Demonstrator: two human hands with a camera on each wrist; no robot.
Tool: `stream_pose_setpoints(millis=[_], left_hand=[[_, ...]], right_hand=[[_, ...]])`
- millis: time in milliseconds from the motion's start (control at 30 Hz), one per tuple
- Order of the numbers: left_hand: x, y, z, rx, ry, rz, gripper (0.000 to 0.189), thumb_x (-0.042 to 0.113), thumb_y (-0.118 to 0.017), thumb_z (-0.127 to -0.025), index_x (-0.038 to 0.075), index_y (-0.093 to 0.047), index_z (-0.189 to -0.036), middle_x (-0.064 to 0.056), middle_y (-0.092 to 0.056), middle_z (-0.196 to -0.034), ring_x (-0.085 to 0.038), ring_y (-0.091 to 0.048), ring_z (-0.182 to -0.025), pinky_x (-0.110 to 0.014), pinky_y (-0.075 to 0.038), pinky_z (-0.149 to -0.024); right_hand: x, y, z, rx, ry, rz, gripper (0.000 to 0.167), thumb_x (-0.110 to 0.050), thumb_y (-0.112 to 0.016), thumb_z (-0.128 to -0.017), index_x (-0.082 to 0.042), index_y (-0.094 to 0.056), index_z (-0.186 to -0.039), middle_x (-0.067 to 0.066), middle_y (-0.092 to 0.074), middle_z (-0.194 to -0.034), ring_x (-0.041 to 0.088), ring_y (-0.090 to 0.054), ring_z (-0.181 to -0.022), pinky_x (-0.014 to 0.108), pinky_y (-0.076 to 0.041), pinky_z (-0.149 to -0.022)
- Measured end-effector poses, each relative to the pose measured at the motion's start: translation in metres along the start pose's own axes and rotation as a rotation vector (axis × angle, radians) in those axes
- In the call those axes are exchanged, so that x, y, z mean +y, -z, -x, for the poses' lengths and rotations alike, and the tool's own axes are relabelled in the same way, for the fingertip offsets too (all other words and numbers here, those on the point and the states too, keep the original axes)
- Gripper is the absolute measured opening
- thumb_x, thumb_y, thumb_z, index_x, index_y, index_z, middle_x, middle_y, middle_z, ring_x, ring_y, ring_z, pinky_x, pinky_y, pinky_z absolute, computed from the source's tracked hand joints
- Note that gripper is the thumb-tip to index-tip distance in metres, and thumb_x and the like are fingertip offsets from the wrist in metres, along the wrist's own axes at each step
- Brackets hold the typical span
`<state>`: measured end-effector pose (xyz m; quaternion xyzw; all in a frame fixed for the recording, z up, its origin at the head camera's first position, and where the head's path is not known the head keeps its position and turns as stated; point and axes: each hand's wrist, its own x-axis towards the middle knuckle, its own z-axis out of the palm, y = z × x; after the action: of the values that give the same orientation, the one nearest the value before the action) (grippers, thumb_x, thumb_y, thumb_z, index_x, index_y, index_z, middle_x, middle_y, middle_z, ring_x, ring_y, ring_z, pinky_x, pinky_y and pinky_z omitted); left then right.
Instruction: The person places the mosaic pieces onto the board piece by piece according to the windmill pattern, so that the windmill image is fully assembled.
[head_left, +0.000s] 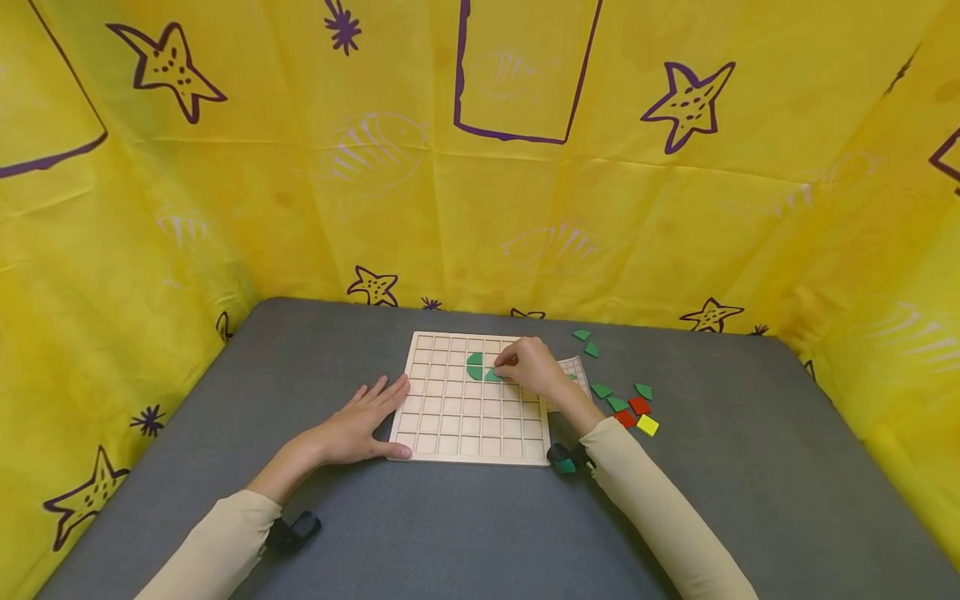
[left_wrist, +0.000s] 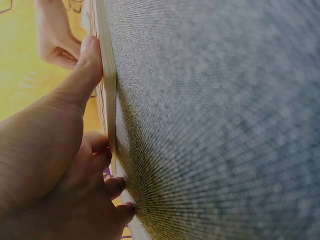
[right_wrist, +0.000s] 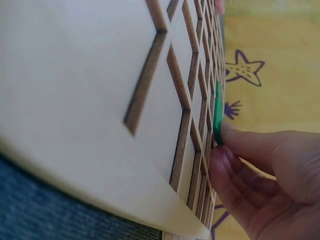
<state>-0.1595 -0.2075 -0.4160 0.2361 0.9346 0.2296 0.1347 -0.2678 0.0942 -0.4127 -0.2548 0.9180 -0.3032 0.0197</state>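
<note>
A wooden grid board lies on the grey table. Flat on its left edge rests my left hand, fingers spread and thumb at the near corner; in the left wrist view the thumb presses on the board's rim. My right hand is over the upper part of the grid, pinching a green quarter-circle tile between thumb and fingertips. Two more green quarter-circle tiles sit in the cells left of it, an upper one and a lower one. From the right wrist, green shows at the thumb tip.
A paper card with a printed grid lies right of the board, partly hidden by the right arm. Farther right are several loose green tiles, two red squares and a yellow square. A yellow curtain hangs behind the table.
</note>
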Motion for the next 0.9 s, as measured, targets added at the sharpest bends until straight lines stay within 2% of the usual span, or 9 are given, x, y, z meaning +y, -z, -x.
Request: stream_pose_setpoints(millis=[167, 433, 900], left_hand=[[-0.0007, -0.0004, -0.0001, 0.003, -0.004, 0.004, 0.105, 0.054, -0.071, -0.083, 0.000, -0.018, -0.156, -0.018, -0.013, -0.162, -0.046, -0.006, -0.147, -0.063, -0.004, -0.115], [-0.0017, -0.0014, 0.0002, 0.013, -0.015, 0.002, 0.105, 0.055, -0.071, -0.083, 0.000, -0.018, -0.155, -0.018, -0.014, -0.162, -0.046, -0.007, -0.146, -0.063, -0.005, -0.115], [0.0007, 0.0003, 0.0021, 0.008, -0.003, 0.009, 0.105, 0.053, -0.072, -0.083, -0.001, -0.018, -0.155, -0.018, -0.014, -0.162, -0.046, -0.007, -0.146, -0.063, -0.005, -0.115]], right_hand=[[-0.0019, 0.0005, 0.0005, -0.007, -0.013, -0.003, 0.007, -0.012, -0.076, -0.086, -0.006, -0.079, -0.088, 0.003, -0.074, -0.085, 0.013, -0.063, -0.074, 0.026, -0.051, -0.065], [-0.0053, 0.0019, 0.0013, -0.016, -0.040, 0.002, 0.004, -0.010, -0.076, -0.085, -0.007, -0.079, -0.086, 0.002, -0.074, -0.086, 0.016, -0.064, -0.079, 0.029, -0.052, -0.071], [-0.0082, 0.0024, 0.0034, -0.025, -0.017, 0.021, 0.005, -0.006, -0.075, -0.086, -0.005, -0.079, -0.089, 0.004, -0.075, -0.089, 0.018, -0.066, -0.081, 0.030, -0.054, -0.071]])
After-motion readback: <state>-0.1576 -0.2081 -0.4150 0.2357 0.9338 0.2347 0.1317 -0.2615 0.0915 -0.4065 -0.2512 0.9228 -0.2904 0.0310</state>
